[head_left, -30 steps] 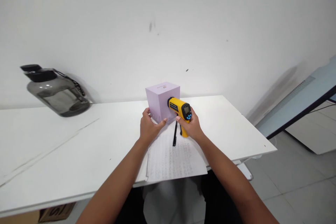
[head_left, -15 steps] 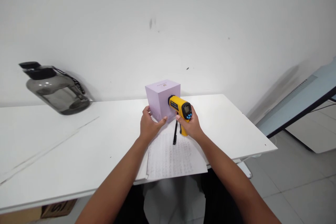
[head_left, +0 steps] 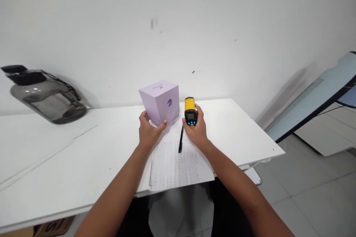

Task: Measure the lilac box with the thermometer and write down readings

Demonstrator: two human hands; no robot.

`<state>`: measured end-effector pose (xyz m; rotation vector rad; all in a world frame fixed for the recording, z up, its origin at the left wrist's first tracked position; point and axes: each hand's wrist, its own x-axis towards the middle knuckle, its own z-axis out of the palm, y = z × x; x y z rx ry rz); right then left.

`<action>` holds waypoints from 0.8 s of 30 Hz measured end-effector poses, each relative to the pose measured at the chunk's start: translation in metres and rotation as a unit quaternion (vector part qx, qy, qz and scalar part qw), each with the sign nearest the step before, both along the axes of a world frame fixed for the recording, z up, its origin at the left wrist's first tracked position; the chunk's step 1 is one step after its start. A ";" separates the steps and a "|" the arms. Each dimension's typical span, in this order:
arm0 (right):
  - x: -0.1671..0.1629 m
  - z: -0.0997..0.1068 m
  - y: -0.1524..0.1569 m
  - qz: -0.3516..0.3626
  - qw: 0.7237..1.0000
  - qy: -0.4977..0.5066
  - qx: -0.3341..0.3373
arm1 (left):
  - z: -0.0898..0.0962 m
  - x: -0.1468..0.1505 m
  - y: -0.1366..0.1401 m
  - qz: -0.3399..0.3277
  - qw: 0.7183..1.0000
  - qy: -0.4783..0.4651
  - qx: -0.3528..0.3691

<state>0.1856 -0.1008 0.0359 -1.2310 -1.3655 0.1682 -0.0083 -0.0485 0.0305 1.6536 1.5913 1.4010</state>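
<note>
My left hand (head_left: 150, 130) grips the near lower corner of a lilac box (head_left: 168, 108), thumb on the front and fingers round the left side. A dark blue emblem shows on the box's right face and a small gold mark on its top. In my right hand (head_left: 198, 129) is a yellow and black infrared thermometer (head_left: 190, 106), its screen and blue buttons facing me. It stands apart from the box, to its right. Below and between my hands a black pen (head_left: 180, 140) lies on sheets of paper (head_left: 180, 168) covered in faint writing.
At the left of the white table (head_left: 111, 148) stands a grey see-through water bottle (head_left: 50, 98) with a black lid. The wall (head_left: 178, 26) rises behind the table. A pale panel with a dark edge (head_left: 311, 100) leans at the right. Under the table is a cardboard box (head_left: 52, 226).
My right hand has drawn the thermometer back from the box's side and turned it to point straight ahead. The box has turned slightly, baring its emblem. The whole view has shifted a little.
</note>
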 end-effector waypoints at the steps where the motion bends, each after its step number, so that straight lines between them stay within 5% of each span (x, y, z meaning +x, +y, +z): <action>1: 0.000 -0.001 0.001 -0.003 1.000 -0.004 0.009 | -0.002 -0.001 0.001 -0.008 1.000 -0.016 0.013; 24: 0.001 0.000 0.000 0.000 1.000 -0.023 0.007 | -0.012 0.002 0.008 -0.050 0.988 -0.122 0.081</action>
